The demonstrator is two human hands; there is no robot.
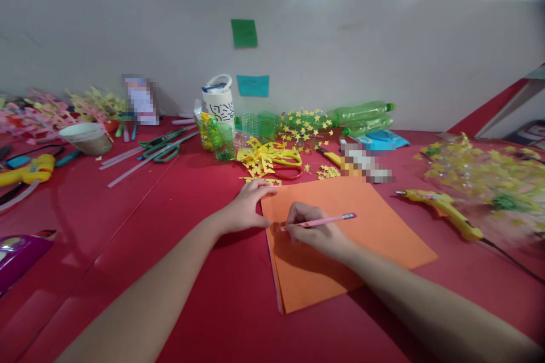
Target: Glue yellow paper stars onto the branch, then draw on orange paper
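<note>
A stack of orange paper (374,227) lies on the red table in front of me. My right hand (313,227) is closed around a pink pencil (327,221), its tip low over the left part of the top sheet. A small dark mark shows close to the tip. My left hand (249,207) rests at the sheet's upper left edge, fingers and thumb spread, holding nothing. Just beyond the paper lie yellow scissors (293,157) among yellow star-cut scraps (259,161).
Right of the paper lies a yellow glue gun (447,210), its cord trailing right. Green bottles (361,113), a white tumbler (219,105) and green-handled scissors (164,150) line the back. Another glue gun (32,170) lies far left, near a plastic cup (87,139).
</note>
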